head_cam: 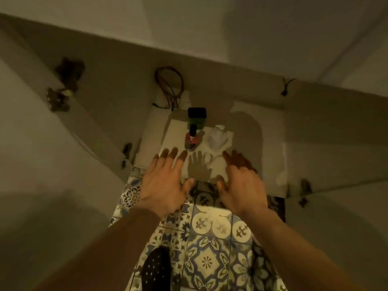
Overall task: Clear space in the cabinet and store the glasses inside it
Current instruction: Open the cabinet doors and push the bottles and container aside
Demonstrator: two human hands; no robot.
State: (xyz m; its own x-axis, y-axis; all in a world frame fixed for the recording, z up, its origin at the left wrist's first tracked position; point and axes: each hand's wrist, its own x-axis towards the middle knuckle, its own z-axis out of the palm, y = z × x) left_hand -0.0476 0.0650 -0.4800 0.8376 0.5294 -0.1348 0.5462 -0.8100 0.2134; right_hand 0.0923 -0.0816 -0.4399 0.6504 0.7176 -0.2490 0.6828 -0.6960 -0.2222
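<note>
Cabinet (147, 131) interior, viewed from above: I am logging an open shelf at 12 o'clock, doors swung out at 9 and 3.

Hands: left hand (165, 181) is hovering spread, fingers apart, holding nothing, at the shelf's front edge; right hand (241, 181) is likewise open and empty, fingers loosely together, at 1 o'clock from the left.

Shelf contents: bottle (191, 138) with dark cap and red band is standing just beyond the left fingertips; dark box (197, 117) is sitting at 12 o'clock behind it; white object (217, 137), shape unclear, is lying at 3 o'clock of the bottle; cords (169, 89) are coiling at the back.

Glasses: I am not seeing any in view; their place cannot be told.

Step in hand, as I am judging it: clearing the shelf. I am advising taking the bottle upright by its body with the left, the white object with the right, lifting straight before drawing back, keeping clear of the cords.

Writing: I am reading none; the bottle's label is too blurred.

Floor (210, 248): patterned tiles at 6 o'clock.
</note>
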